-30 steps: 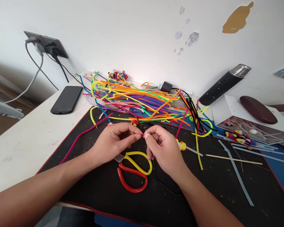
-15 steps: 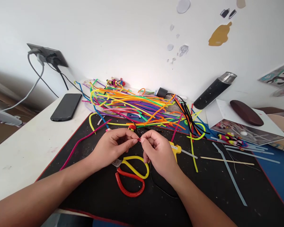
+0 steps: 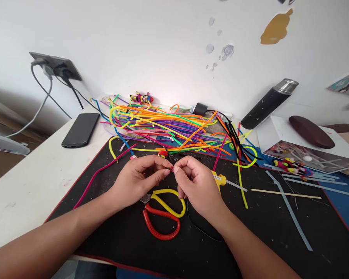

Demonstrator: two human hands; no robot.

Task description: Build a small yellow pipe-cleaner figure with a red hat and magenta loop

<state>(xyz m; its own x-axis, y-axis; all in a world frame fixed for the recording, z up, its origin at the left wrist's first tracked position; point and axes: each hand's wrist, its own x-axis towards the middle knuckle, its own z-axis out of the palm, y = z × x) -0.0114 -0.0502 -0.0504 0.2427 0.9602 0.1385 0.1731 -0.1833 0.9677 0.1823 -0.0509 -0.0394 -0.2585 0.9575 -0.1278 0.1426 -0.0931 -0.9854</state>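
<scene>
Fingertips of my left hand [image 3: 147, 175] and my right hand [image 3: 196, 182] meet over the mat, pinching a small dark pink piece of pipe cleaner [image 3: 171, 169] between them. Most of that piece is hidden by the fingers. Just behind them lies a small red and yellow pipe-cleaner piece [image 3: 163, 154]. Scissors with one yellow and one red handle [image 3: 163, 234] rest below the hands, their blades partly under my left hand. A yellow glue gun [image 3: 219, 179] with a glue stick in it is partly covered by my right hand.
A heap of colourful pipe cleaners [image 3: 168, 128] spreads along the wall. A phone [image 3: 81, 130] lies at the left. At the right are a black flask [image 3: 270, 104], a white box [image 3: 314, 153], a wooden stick [image 3: 285, 193], clear glue sticks [image 3: 296, 228] and a pipe-cleaner figure [image 3: 292, 167].
The camera view has shifted slightly, moving things at the right outward. Both hands keep their pinch on the small piece, with only slight finger movement.
</scene>
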